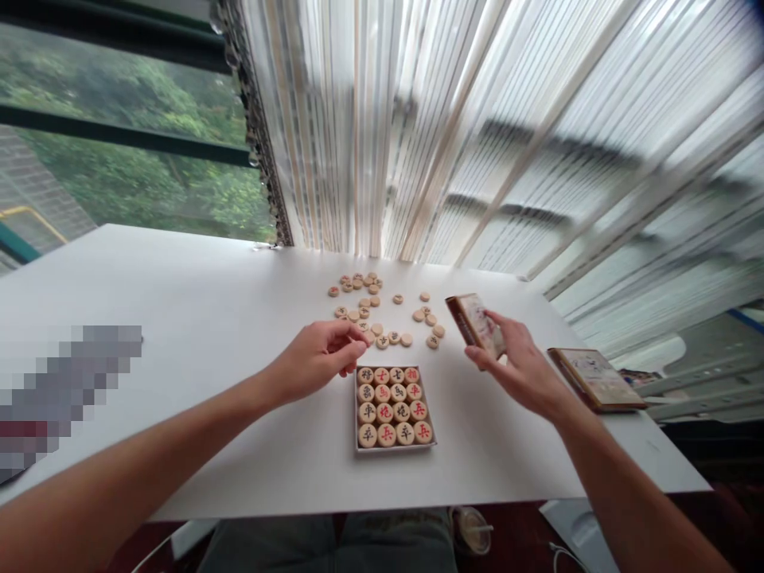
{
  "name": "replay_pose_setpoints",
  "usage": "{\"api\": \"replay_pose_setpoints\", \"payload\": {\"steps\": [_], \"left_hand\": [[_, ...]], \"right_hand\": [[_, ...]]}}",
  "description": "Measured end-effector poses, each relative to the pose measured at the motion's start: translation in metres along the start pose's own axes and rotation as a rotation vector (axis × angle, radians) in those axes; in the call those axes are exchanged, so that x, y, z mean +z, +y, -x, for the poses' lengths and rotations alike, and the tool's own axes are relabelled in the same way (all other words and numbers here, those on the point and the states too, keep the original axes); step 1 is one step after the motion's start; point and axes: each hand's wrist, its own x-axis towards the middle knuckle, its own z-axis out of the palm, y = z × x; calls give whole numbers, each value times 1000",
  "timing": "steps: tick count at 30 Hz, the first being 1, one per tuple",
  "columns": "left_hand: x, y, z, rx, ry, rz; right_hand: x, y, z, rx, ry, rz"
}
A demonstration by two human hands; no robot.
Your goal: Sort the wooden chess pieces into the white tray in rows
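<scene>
My left hand [325,360] is above the table just beyond the upper left corner of an open box [356,451]. Its fingers curl in toward the thumb, and nothing shows between them. In the box, round wooden Chinese chess pieces [385,412] stand in neat rows, their red and black characters facing up. To the right, my right hand [516,362] grips a box lid [476,322] with a printed picture, tilted and raised over the table. Thumb and fingers hold it by its near side; its underside is hidden.
Loose chess pieces [394,337] lie scattered behind the box, some overlapping. Another picture-covered box or lid [597,378] rests at the right table edge. A blurred-out patch [72,390] covers something at the left. Below the front edge is a cup with a straw [474,529]. Curtains [382,135] hang behind.
</scene>
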Motion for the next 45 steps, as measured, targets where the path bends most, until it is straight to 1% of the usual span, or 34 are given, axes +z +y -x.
{"api": "replay_pose_setpoints", "payload": {"steps": [3,5,8,11,13,15,18,20,22,25,29,31,35,37,39,41,45], "left_hand": [[7,7,2,-23,-55,139],[12,12,2,-54,-82,233],[19,18,3,-80,-87,330],[22,21,6,-96,-66,385],[21,22,7,-112,-51,398],[17,22,7,-129,-59,407],[10,18,6,-164,-139,417],[6,15,5,-189,-195,426],[4,11,3,-214,-240,445],[3,6,2,-252,-294,449],[5,5,2,-267,-308,372],[6,7,1,-221,-261,239],[7,10,1,-10,-114,-111],[6,10,2,54,-67,-225],[4,8,5,91,-44,-315],[2,7,9,129,-64,-384],[-5,1,18,196,-201,-501]], "right_hand": [[9,-59,36,-180,27,-20],[13,-88,48,-260,42,7],[18,-113,56,-317,58,27],[19,-122,58,-325,55,1],[17,-122,58,-323,22,-75],[12,-118,58,-309,-47,-214],[2,-109,55,-277,-203,-440],[-4,-102,53,-295,-303,-511],[-8,-97,52,-339,-354,-511],[-9,-92,52,-402,-392,-445],[-2,-89,51,-452,-405,-386],[2,-86,50,-467,-393,-369],[8,-79,44,-487,-364,-377],[11,-76,40,-493,-363,-394],[14,-72,37,-491,-374,-404],[17,-70,35,-476,-385,-403],[24,-67,37,-447,-419,-402]]}}
